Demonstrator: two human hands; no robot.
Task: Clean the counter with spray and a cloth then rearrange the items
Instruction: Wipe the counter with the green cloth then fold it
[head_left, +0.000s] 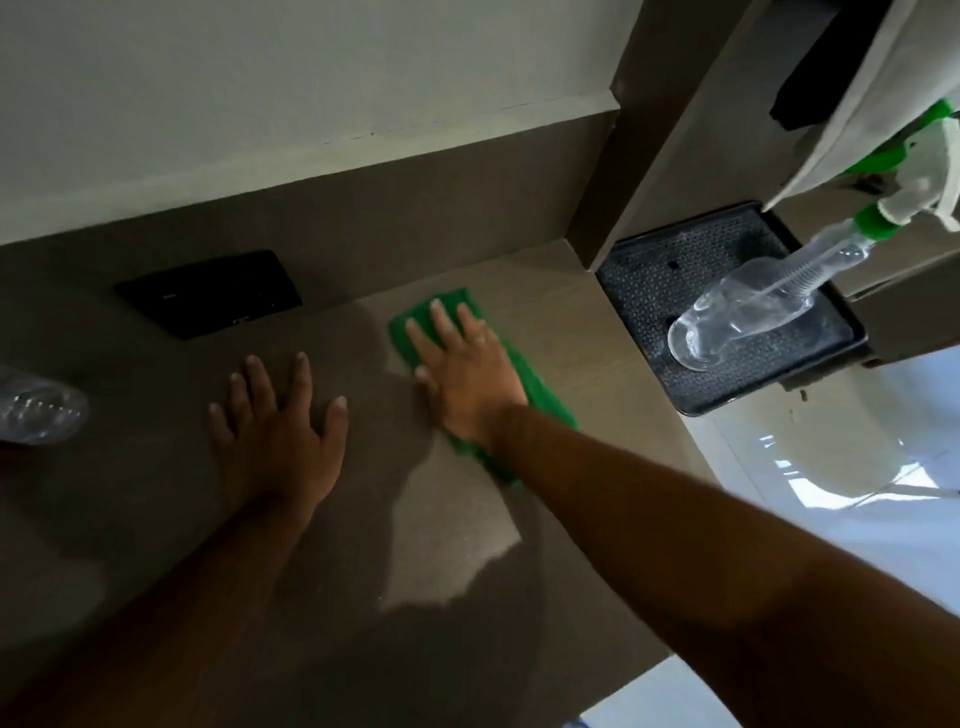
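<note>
We find the right hand (470, 371) pressed flat, fingers spread, on the green cloth (540, 395), which lies on the brown table (415, 545) near the back wall; the flat palm spreads pressure for wiping. The left hand (278, 423) rests open and empty on the bare table just beside it, apparently as a brace for the reach. The spray bottle (748, 312) stands on a black perforated tray (649, 280) to the right, well apart from both hands, so we judge spraying done and wiping in progress. A clear plastic bottle (39, 408) at the left edge awaits rearranging. A black wall plate (208, 293) sits behind.
</note>
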